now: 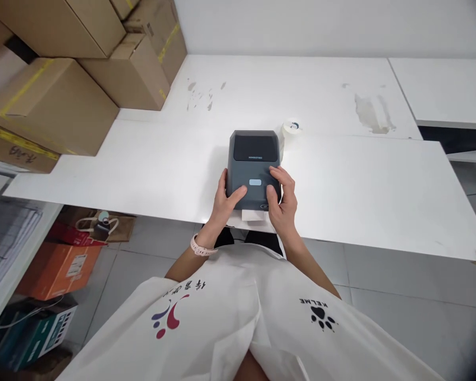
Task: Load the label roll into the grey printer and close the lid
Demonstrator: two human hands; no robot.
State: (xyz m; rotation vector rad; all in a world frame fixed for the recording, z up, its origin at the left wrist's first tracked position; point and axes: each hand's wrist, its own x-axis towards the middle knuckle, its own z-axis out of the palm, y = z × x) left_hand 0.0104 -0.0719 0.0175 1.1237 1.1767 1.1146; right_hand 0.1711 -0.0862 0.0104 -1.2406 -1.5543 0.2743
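Boxy matte-grey printer [255, 170] — left fingers [223, 181], right fingers [287, 181] grasping sides; flat white slip [254, 216] protruding.

The left hand [222, 205] and right hand [283, 205] touch opposite sides of a dark grey device [255, 170] on a white table [360, 185]; a white slip [253, 215] shows at its near edge; a white roll [287, 130] stands just beside.

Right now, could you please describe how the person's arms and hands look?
The left hand and right hand wear no gloves. A pale pink band circles the left wrist; the right wrist shows none. Both forearms emerge bare from the white shirt.
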